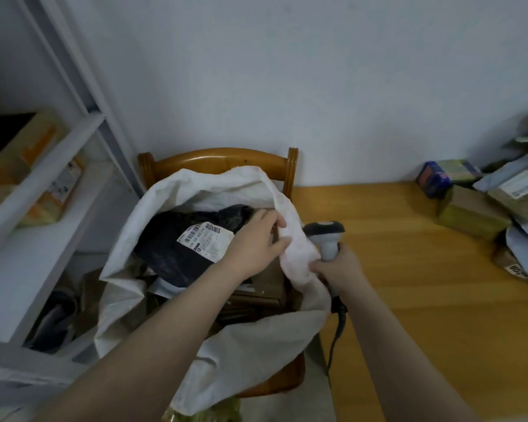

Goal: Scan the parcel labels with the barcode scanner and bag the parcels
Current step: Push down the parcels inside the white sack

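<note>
- Head view: the right hand [339, 264] is clenched round the handle of the barcode scanner [325, 236]. The scanner's dark head stands just above the fist, and its cable [336, 330] hangs below the wrist.
- The rim of the white sack [247, 354] is bunched against the left side of that fist. I cannot tell whether the fingers also pinch the cloth.
- Just left of the scanner, the left hand [256, 242] reaches into the sack's mouth. Its fingers are straight and loose, grasping nothing.
- The black parcel [171, 251] lies inside the sack, beside and partly under the left palm, with its white label [206, 242] facing up.
- Brown cardboard boxes [269, 281] sit deeper in the sack, beneath the left wrist.
- The sack rests on a wooden chair [220, 159], whose back rises beyond both hands.
- To the right of the scanner grip is a wooden table [409, 269]. A pile of parcels [476, 214] sits at its far right, well apart from the hand.
- Far left of the open hand stands a white shelf [28, 269].
</note>
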